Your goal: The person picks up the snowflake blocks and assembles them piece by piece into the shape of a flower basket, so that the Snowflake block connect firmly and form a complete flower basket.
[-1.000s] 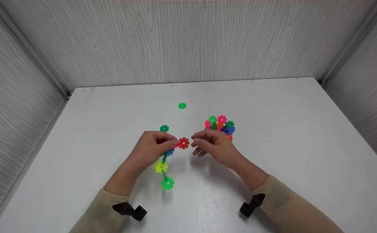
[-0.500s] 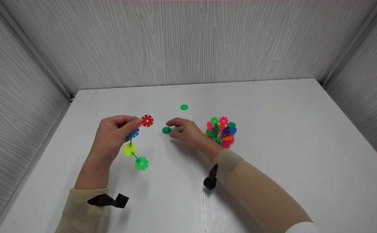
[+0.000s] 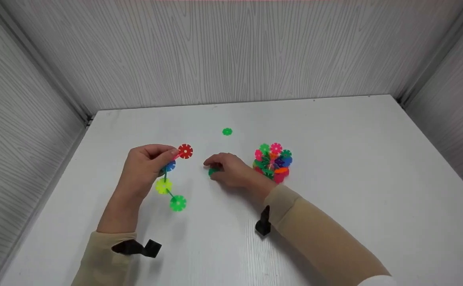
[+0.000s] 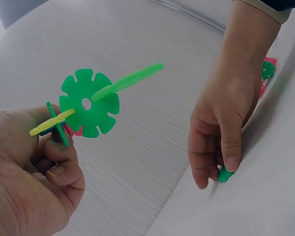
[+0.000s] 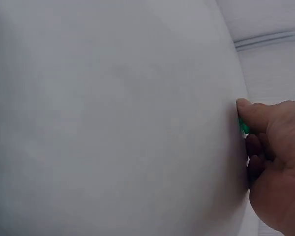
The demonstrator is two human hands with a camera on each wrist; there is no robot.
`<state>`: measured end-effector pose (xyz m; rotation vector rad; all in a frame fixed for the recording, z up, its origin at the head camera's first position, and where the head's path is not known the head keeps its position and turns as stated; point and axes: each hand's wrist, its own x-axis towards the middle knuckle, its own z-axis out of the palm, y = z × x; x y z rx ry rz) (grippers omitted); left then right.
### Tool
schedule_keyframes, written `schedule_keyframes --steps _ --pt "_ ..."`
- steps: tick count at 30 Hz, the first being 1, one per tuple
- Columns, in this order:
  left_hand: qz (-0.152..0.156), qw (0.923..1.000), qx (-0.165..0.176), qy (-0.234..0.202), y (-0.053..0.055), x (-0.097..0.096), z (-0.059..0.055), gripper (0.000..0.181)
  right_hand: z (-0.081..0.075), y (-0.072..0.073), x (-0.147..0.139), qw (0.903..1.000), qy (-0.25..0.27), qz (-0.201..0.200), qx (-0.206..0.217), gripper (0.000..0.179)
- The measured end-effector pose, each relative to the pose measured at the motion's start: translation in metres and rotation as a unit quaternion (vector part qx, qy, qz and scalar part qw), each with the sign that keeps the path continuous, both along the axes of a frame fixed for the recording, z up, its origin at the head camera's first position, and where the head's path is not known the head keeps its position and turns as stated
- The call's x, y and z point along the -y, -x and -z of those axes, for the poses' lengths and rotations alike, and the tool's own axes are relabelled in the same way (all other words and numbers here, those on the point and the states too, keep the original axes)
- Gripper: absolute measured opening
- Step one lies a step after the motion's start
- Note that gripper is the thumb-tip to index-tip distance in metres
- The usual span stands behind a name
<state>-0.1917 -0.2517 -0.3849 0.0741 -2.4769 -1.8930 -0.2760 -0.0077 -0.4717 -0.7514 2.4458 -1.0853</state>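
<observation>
My left hand (image 3: 146, 171) holds up a chain of notched interlocking discs, pinched at a pink disc (image 3: 178, 154) between thumb and fingers. A red disc (image 3: 185, 151) sticks out beyond the fingertips. Below the grip hang a blue disc (image 3: 170, 165), a yellow disc (image 3: 163, 186) and a green disc (image 3: 178, 203), joined by discs seen edge-on. My right hand (image 3: 233, 171) is down at the table, its thumb and fingers pinching a single dark green disc (image 4: 225, 174). Fingers hide most of that disc in the right wrist view, where only a green sliver shows.
A pile of mixed-colour discs (image 3: 273, 163) lies right of my right hand, near the forearm. One loose green disc (image 3: 227, 131) lies farther back on the white table (image 3: 334, 198). Wood-grain panels (image 3: 231, 51) enclose the back and sides.
My left hand has carried the chain left and away from the body. From beside the left hand, my right hand has reached to the dark green disc, which has shifted slightly nearer.
</observation>
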Motion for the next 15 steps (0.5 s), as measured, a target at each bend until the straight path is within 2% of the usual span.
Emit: schedule_keyframes --steps 4,7,11,15 --pt "0.018 0.9998 0.003 0.001 0.000 -0.012 0.007 0.034 -0.003 -0.019 -0.018 0.9998 -0.021 -0.002 -0.005 0.026" --pt "0.034 0.9994 0.011 0.004 0.000 -0.023 0.015 0.031 -0.006 -0.034 -0.037 0.9999 -0.011 -0.008 -0.010 0.015" --pt "0.056 0.9980 0.028 0.007 -0.001 -0.044 0.026 0.029 -0.011 -0.049 -0.068 0.9979 0.060 0.020 0.017 0.014" --pt "0.072 0.9964 0.043 0.000 -0.004 -0.066 0.039 0.026 -0.012 -0.062 -0.095 0.9833 0.164 0.063 0.048 0.024"
